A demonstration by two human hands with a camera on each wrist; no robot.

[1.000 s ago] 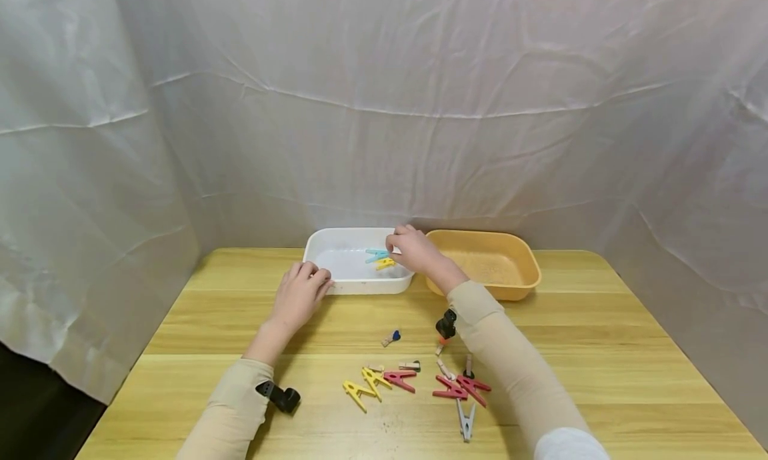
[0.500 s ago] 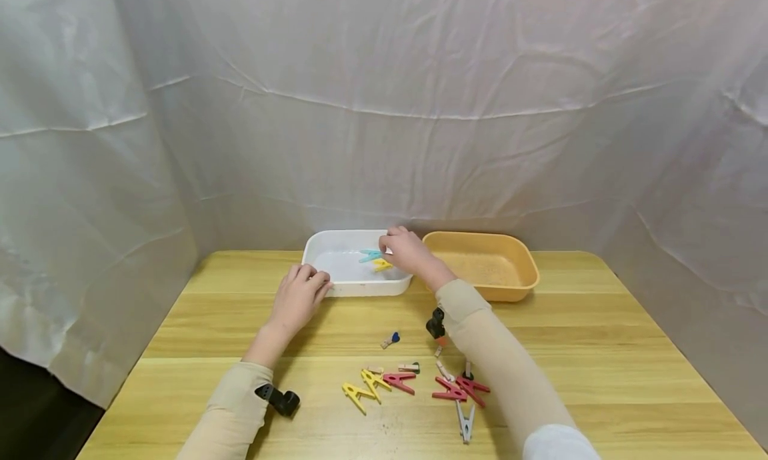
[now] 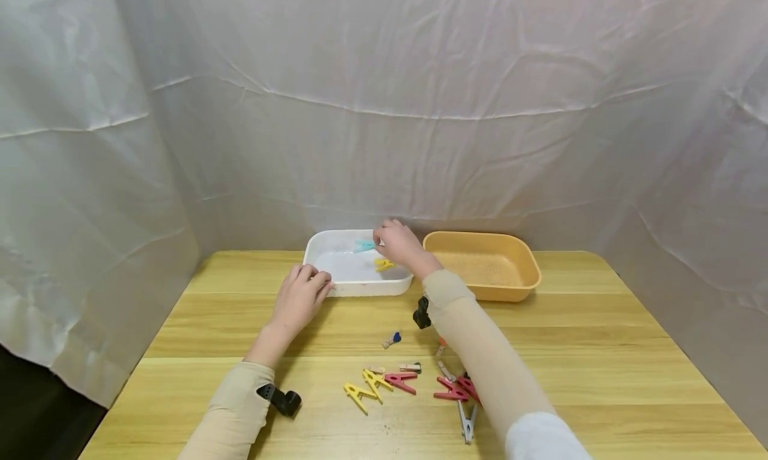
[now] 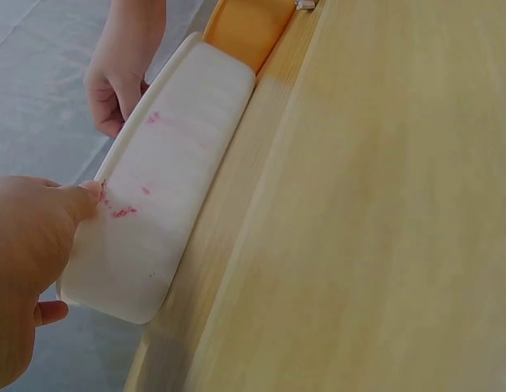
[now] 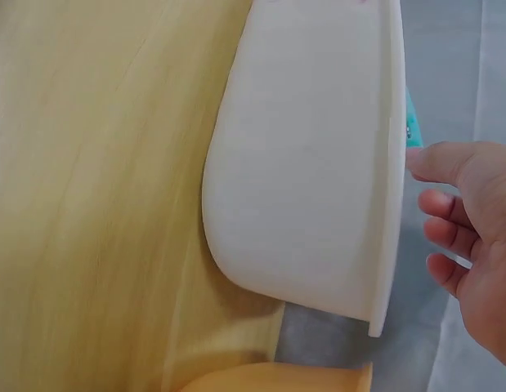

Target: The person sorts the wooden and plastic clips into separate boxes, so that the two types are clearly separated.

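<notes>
White plastic tub (image 3: 336,283) sits at the far side of the wooden table (image 3: 600,353), just beside an orange tub (image 3: 486,263). The left hand (image 3: 300,299) rests against the white tub's near left corner, fingers curled over the rim and a fingertip pressing its wall. The right hand (image 3: 397,243) reaches over the white tub and pinches a teal clothespin (image 3: 363,246) at its far rim. A yellow clothespin (image 3: 384,265) lies inside the tub, just below that hand. More clothespins (image 3: 414,383) lie scattered on the table near the forearms.
</notes>
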